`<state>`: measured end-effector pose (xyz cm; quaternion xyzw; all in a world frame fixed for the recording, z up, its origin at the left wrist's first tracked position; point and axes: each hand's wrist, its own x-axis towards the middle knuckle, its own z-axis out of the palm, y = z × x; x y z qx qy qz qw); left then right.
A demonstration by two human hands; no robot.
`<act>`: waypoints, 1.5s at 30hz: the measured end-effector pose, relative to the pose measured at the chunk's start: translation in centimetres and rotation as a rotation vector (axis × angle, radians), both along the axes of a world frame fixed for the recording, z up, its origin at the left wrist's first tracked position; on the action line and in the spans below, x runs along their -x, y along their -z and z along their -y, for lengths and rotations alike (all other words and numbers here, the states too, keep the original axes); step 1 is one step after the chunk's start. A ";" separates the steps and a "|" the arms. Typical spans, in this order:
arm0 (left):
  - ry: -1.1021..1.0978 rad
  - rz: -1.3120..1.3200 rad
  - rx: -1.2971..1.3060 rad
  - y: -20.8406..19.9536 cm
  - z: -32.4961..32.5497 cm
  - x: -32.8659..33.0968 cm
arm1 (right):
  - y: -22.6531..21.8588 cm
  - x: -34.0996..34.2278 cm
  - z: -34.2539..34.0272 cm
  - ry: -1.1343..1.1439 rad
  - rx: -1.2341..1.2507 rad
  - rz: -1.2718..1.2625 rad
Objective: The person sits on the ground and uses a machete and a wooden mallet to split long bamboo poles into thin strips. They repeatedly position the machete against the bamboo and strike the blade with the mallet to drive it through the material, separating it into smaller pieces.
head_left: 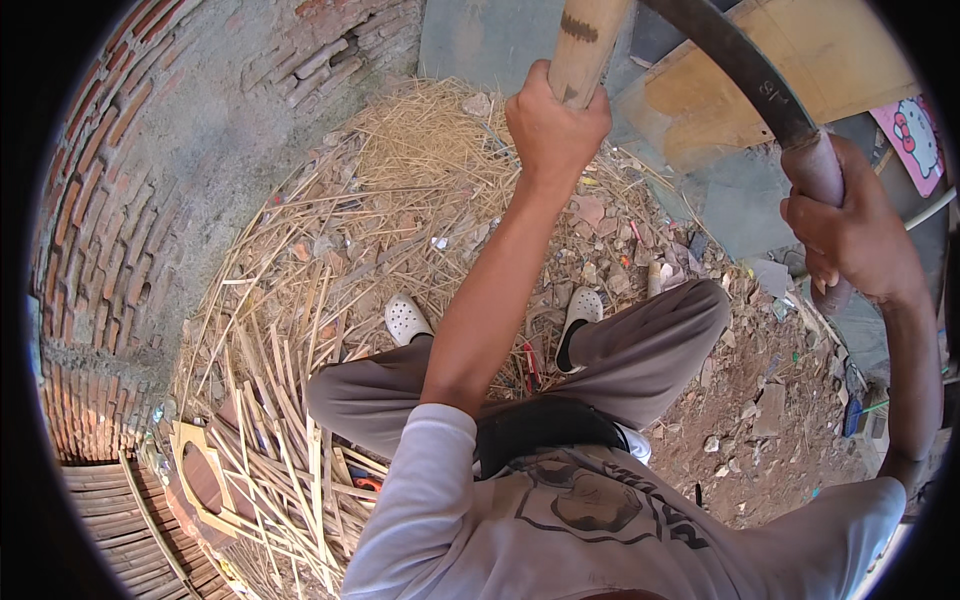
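My left hand is closed around the lower end of a pale bamboo pole, which rises out of the top of the view. A dark band marks the pole above my fist. On the right, my right hand grips the handle of a machete. Its dark blade, curved in this view, reaches up and left past the upper edge, and the handle's butt shows below my fingers. Pole and blade are apart where I can see them; their far ends are out of view.
Split bamboo strips lie heaped at my left. Straw and shavings cover the rubble ground ahead. A brick wall stands on the left, a tan board at the upper right. A red-handled tool lies between my legs, near white clogs.
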<state>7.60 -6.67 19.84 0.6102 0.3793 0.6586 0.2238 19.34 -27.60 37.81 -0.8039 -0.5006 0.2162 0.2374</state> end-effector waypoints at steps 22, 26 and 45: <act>0.040 0.012 0.124 6.7 0.1 -0.8 | 9.0 -0.1 -1.5 -0.100 0.028 -0.291; 0.063 0.078 0.057 7.1 -0.5 -0.4 | 7.7 -0.2 -1.3 -0.163 0.013 -0.282; 0.403 0.098 0.230 0.2 19.3 12.5 | 12.4 14.3 -3.1 -0.281 -0.212 -1.376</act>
